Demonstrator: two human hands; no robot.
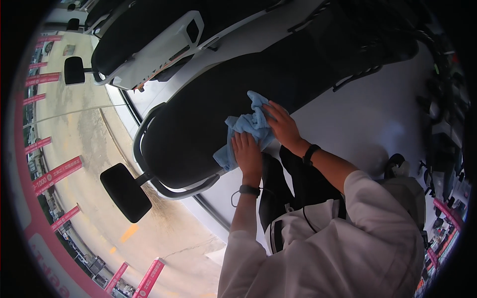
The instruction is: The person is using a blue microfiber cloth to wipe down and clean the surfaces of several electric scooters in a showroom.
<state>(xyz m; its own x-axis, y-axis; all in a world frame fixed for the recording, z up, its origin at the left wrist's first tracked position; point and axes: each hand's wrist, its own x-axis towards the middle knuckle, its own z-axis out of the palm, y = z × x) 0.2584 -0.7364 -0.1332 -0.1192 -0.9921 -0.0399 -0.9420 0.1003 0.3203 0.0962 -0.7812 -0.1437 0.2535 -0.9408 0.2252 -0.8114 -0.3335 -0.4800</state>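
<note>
A crumpled light-blue cloth (pixel 254 121) lies on the long black seat (pixel 213 104) of a parked two-wheeler, along its near edge. My left hand (pixel 247 153) rests flat on the cloth's near part, fingers straight and side by side. To the right, my right hand (pixel 284 126) holds the bunched end, its fingers bent over the fabric and the thumb hidden. Both wrists carry dark bands.
A silvery rail (pixel 171 192) curves round the seat's left end, with a black pad (pixel 125 192) sticking out beyond it. Another black-seated vehicle (pixel 119 47) stands close on the far side. Pink signs (pixel 57 174) line the left, past a concrete floor (pixel 107 136).
</note>
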